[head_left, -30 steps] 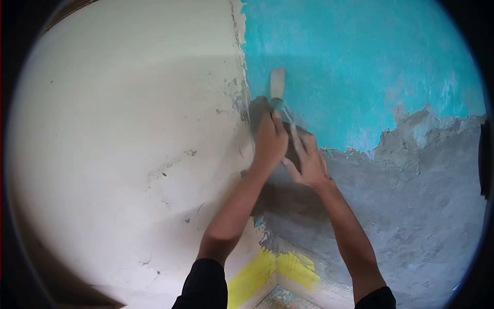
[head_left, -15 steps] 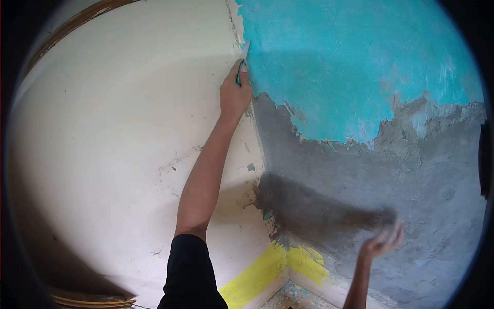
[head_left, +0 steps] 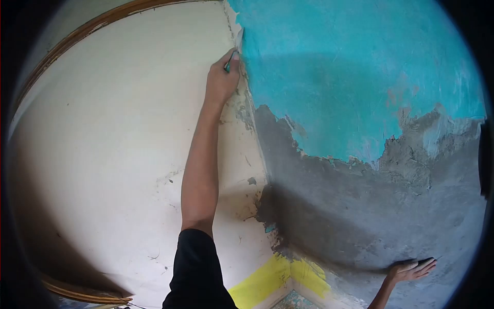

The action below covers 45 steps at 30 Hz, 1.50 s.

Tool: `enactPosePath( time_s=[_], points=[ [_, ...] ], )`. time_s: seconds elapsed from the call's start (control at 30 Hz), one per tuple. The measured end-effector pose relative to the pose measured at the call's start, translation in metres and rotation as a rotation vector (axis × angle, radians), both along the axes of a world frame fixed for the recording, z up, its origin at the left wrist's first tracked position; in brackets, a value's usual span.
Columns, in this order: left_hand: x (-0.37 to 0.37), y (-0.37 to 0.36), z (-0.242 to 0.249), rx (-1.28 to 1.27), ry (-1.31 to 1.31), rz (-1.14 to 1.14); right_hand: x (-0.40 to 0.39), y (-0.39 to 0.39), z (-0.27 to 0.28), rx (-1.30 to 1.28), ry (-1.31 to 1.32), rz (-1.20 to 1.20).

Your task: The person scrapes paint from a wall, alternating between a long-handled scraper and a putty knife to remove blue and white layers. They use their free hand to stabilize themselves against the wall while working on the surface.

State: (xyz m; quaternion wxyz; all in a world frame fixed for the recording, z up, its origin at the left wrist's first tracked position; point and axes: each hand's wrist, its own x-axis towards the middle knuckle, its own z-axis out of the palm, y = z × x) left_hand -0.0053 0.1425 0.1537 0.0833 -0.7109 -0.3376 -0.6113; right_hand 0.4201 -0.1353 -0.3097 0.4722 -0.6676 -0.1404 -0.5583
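My left hand is raised to the corner between two walls, closed around a scraper. The scraper's metal blade points up along the corner at the edge of the turquoise paint, and a bit of its green handle shows at the thumb. Low on the right, my right hand is open, fingers stretched out and holding nothing. It is beside the bare grey plaster, where its shadow meets it; the palm seems to rest on the wall.
The cream wall on the left has small chips and stains. A yellow band runs low round the corner. Brown trim curves along the upper left, and more brown strips lie at lower left. A dark object stands at the right edge.
My left hand has moved up along the corner with the scraper. My right hand has shifted right and down, its fingers now flatter. The view has tilted up slightly.
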Motion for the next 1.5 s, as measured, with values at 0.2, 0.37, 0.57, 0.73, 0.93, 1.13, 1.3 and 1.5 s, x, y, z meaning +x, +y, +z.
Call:
enactPosePath(
  time_s=[0.2,0.37,0.57,0.73,0.93,1.13,1.3,1.5],
  points=[
    [-0.005,-0.005,-0.034,0.018,0.028,-0.010,0.005,-0.001,-0.004,0.009,-0.008,0.035],
    [0.010,-0.010,-0.021,0.013,-0.046,-0.005,0.000,0.001,0.000,0.014,-0.008,0.023],
    [0.009,-0.004,-0.012,-0.060,-0.101,-0.045,0.006,-0.003,-0.007,0.012,-0.011,0.037],
    [0.011,0.013,0.004,0.074,-0.064,0.032,0.004,-0.002,-0.003,0.001,-0.019,0.035],
    [0.002,0.007,-0.001,0.053,0.003,0.131,0.002,-0.003,0.001,0.000,-0.032,0.041],
    [-0.007,-0.004,0.012,0.084,0.062,0.143,0.004,-0.002,-0.002,0.002,-0.048,0.039],
    [0.006,-0.012,-0.006,0.057,0.056,0.172,0.002,-0.003,-0.001,0.006,-0.052,0.042],
    [0.014,0.006,0.026,0.057,-0.015,0.131,0.000,-0.003,0.002,0.018,-0.036,0.043]
  ],
)
